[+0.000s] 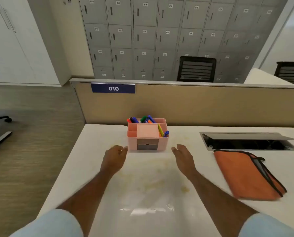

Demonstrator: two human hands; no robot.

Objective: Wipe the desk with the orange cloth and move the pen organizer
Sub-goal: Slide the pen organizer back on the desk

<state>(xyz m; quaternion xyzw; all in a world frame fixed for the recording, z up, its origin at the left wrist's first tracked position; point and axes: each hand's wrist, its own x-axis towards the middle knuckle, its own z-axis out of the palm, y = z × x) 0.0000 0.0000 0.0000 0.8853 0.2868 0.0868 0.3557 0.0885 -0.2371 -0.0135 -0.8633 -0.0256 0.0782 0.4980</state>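
Observation:
A pink pen organizer (pixel 147 135) with several coloured markers and two small grey drawers stands at the far middle of the white desk (pixel 95 151). My left hand (pixel 114 159) hovers just to its lower left, fingers apart, almost touching its corner. My right hand (pixel 183 156) is held open a short way to its lower right, apart from it. The folded orange cloth (pixel 245 175) with dark edging lies on the desk at the right, untouched. Yellowish stains (pixel 160 182) mark the desk between my forearms.
An open cable hatch (pixel 248 141) with a raised lid is sunk into the desk behind the cloth. A tan partition (pixel 194 106) with a "010" label closes the desk's far edge. The desk's left edge drops to the floor. Grey lockers and black chairs stand beyond.

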